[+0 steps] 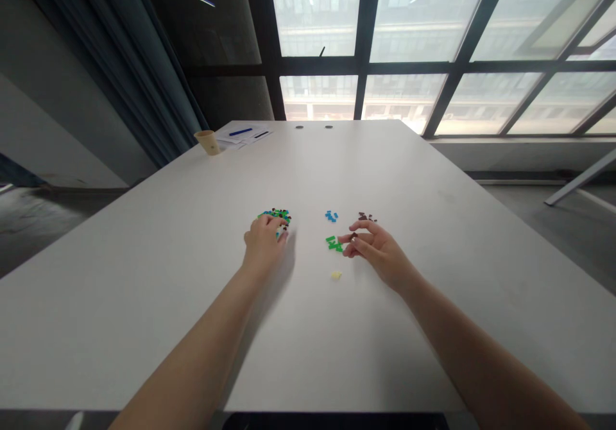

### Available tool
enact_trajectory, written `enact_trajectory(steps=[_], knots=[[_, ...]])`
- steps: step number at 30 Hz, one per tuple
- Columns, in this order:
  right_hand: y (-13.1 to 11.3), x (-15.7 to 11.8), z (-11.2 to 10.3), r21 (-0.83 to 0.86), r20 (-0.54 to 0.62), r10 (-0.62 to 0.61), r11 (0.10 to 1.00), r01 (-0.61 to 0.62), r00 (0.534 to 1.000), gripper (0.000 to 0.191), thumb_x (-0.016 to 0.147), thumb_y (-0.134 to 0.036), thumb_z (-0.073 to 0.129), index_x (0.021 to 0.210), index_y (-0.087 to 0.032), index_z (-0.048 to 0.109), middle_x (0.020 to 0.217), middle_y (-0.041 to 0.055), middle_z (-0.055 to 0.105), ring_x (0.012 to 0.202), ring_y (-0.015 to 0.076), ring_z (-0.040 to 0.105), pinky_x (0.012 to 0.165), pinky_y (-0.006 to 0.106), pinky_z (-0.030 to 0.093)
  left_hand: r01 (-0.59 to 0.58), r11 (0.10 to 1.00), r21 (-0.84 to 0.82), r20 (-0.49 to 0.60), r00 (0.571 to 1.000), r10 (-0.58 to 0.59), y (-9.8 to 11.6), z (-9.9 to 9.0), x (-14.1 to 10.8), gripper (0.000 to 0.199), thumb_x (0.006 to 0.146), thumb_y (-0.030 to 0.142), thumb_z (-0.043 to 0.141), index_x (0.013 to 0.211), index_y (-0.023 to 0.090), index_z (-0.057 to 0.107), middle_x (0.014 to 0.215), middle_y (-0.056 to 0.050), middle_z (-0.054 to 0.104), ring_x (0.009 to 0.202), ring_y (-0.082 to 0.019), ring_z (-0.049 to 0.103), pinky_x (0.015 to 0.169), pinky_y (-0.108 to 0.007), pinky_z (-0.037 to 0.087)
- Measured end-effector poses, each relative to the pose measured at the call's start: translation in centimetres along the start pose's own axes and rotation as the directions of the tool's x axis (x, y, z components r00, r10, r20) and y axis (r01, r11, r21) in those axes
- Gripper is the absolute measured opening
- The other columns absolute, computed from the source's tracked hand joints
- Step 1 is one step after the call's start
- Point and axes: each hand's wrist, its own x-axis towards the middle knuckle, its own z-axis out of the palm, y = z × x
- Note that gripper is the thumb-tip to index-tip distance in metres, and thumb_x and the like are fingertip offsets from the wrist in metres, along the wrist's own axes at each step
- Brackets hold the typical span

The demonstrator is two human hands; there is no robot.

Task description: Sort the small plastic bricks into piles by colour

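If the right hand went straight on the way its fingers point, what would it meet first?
Probably the small green bricks just past the fingertips of the right hand, though depth is hard to judge from this view.

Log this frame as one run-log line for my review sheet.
left hand: on mixed pile | right hand: beside green pieces | nearby: blue pieces, brown pieces, yellow piece

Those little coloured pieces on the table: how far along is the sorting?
Fairly early, it seems. Done: blue, brown and green pieces lie in separate small piles, with one yellow piece apart. In hand: the right hand appears to pinch a dark piece in its fingers. Left: the mixed pile under the left hand holds many green, blue and dark pieces.
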Motion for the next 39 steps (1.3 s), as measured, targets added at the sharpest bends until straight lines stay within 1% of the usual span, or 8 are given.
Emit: enact_trajectory(steps=[2,6,10,16,23,32,36,39], knots=[[0.0,0.0,0.2,-0.047,-0.001,-0.042,0.998,0.042,0.999,0.021,0.076,-0.034,0.064,0.086,-0.022,0.051,0.087,0.0047,0.07,0.071,0.0131,0.063,0.072,0.032,0.049,-0.121,0.956,-0.267,0.005,0.992,0.127,2.0,-0.7,-0.9,0.017,0.077,0.027,0.054,0.09,0.021,0.063,0.1,-0.007,0.059,0.095,-0.022,0.054,0.081,-0.035,0.043],[0.4,-0.2,0.7,-0.15,0.002,-0.165,0.975,0.164,0.986,0.018,0.073,-0.033,0.067,0.082,-0.021,0.056,0.094,0.0051,0.066,0.083,0.0151,0.061,0.075,0.032,0.048,-0.133,0.753,-0.645,0.092,0.964,0.248,5.1,-1.3,-3.0,0.018,0.077,0.035,0.058,0.09,0.022,0.061,0.092,-0.003,0.064,0.087,-0.016,0.057,0.076,-0.029,0.043],[0.7,-0.4,1.2,-0.278,-0.004,-0.244,0.932,0.234,0.97,0.014,0.073,-0.032,0.067,0.077,-0.021,0.06,0.081,0.0017,0.06,0.078,0.0144,0.057,0.071,0.03,0.048,-0.06,0.613,-0.788,0.136,0.954,0.268,6.0,-1.0,-4.1,0.017,0.074,0.034,0.064,0.085,0.02,0.063,0.085,-0.003,0.066,0.082,-0.015,0.058,0.075,-0.028,0.042],[0.6,-0.7,1.3,-0.378,0.016,-0.247,0.896,0.235,0.969,0.012,0.074,-0.032,0.066,0.079,-0.021,0.065,0.075,0.0015,0.057,0.073,0.0141,0.055,0.066,0.029,0.046,0.019,0.538,-0.842,0.164,0.961,0.223,6.0,-0.8,-4.2,0.016,0.073,0.035,0.064,0.077,0.019,0.064,0.08,-0.004,0.066,0.077,-0.015,0.058,0.073,-0.027,0.044],[-0.1,-0.8,1.0,-0.511,0.017,-0.33,0.809,0.292,0.944,0.013,0.074,-0.028,0.066,0.086,-0.023,0.07,0.071,0.0007,0.055,0.068,0.0124,0.052,0.064,0.028,0.044,0.011,0.512,-0.859,0.142,0.966,0.218,6.0,-0.9,-4.1,0.015,0.073,0.033,0.064,0.078,0.018,0.063,0.082,-0.004,0.066,0.078,-0.015,0.058,0.075,-0.028,0.045],[-0.5,-0.9,1.3,-0.672,0.032,-0.392,0.673,0.31,0.92,0.014,0.074,-0.025,0.064,0.085,-0.023,0.071,0.066,-0.0004,0.054,0.062,0.0118,0.049,0.058,0.025,0.04,0.021,0.545,-0.838,0.166,0.961,0.219,5.9,-0.6,-4.1,0.018,0.075,0.035,0.062,0.08,0.018,0.063,0.084,-0.005,0.066,0.081,-0.016,0.059,0.076,-0.029,0.045],[-0.9,0.2,-1.7,-0.794,-0.039,-0.443,0.557,0.241,0.896,0.015,0.074,-0.025,0.061,0.085,-0.02,0.071,0.062,-0.0011,0.05,0.059,0.0119,0.045,0.059,0.026,0.038,-0.003,0.631,-0.776,0.127,0.978,0.162,4.8,-0.1,-3.1,0.02,0.076,0.036,0.059,0.086,0.019,0.062,0.091,-0.005,0.065,0.084,-0.016,0.059,0.079,-0.03,0.046],[-0.4,1.4,-5.8,-0.873,-0.245,-0.434,0.487,-0.003,0.867,0.02,0.072,-0.03,0.06,0.083,-0.018,0.072,0.059,-0.0019,0.045,0.055,0.012,0.042,0.057,0.026,0.035,0.001,0.818,-0.576,0.073,0.996,0.05,2.8,0.0,-1.6,0.021,0.077,0.034,0.056,0.092,0.02,0.06,0.1,-0.006,0.062,0.086,-0.017,0.058,0.082,-0.033,0.046]])
